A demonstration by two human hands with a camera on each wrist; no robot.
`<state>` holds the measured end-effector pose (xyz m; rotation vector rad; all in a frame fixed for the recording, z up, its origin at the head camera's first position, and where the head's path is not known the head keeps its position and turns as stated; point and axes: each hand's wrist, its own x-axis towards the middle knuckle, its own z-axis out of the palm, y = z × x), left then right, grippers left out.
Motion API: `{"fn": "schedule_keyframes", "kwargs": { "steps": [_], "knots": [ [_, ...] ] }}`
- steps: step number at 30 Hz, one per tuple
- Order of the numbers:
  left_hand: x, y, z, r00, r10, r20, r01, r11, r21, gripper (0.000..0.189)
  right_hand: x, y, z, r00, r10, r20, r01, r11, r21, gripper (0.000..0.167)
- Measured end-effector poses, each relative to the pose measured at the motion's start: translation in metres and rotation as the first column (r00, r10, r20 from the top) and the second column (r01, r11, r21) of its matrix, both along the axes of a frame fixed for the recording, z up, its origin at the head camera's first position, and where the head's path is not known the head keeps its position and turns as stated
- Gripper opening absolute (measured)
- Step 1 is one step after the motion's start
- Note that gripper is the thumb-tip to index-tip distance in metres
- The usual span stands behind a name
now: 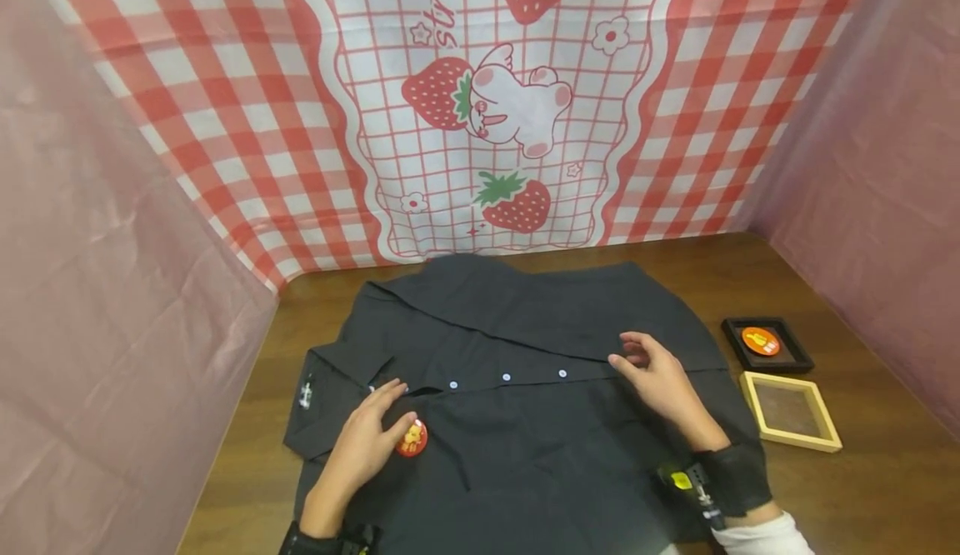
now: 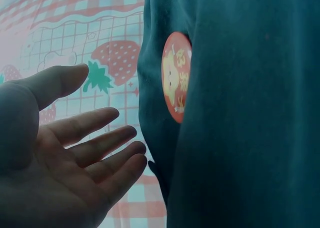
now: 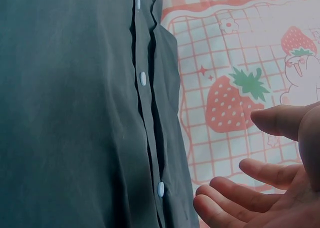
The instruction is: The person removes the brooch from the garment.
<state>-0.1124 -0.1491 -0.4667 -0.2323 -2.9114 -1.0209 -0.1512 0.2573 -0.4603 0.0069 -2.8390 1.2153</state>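
A dark short-sleeved shirt (image 1: 540, 447) lies spread sideways over the wooden table, its collar to the left. White buttons (image 1: 506, 377) run along its front placket. On the chest is a round red badge (image 1: 412, 437) with a yellow figure, also seen in the left wrist view. My left hand (image 1: 364, 438) is over the shirt beside the badge, fingers extended and thumb apart. Further right, my right hand (image 1: 663, 380) hovers near the placket's lower end, fingers loosely bent with nothing between them. Both wrist views show bare palms, the left (image 2: 75, 158) and the right (image 3: 270, 188).
To the right of the shirt sits a black square tray (image 1: 793, 361) holding an orange round badge (image 1: 761, 341). In front of it lies a pale yellow square frame (image 1: 825, 437). A strawberry-print cloth (image 1: 510, 105) hangs behind the table, with pink curtains (image 1: 112, 288) at both sides.
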Motion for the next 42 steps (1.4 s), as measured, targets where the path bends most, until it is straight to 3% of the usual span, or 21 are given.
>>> {"fn": "schedule_keyframes", "kwargs": {
  "steps": [8, 32, 42],
  "knots": [
    [0.002, 0.0, -0.001, 1.0, 0.005, -0.005, -0.005, 1.0, 0.011, 0.046, -0.006, -0.001, 0.005, 1.0, -0.005, -0.013, 0.005, 1.0, -0.004, 0.05],
    [0.005, 0.002, -0.002, 0.997, 0.025, 0.07, -0.025, 1.0, 0.008, 0.046, -0.003, -0.019, -0.006, 0.999, 0.034, 0.012, -0.033, 0.998, -0.053, 0.047],
    [0.004, 0.002, 0.0, 0.998, 0.013, 0.065, -0.014, 1.0, 0.013, 0.046, -0.003, -0.028, -0.008, 0.998, 0.056, 0.0, -0.056, 0.996, -0.064, 0.046]
  ]
}}
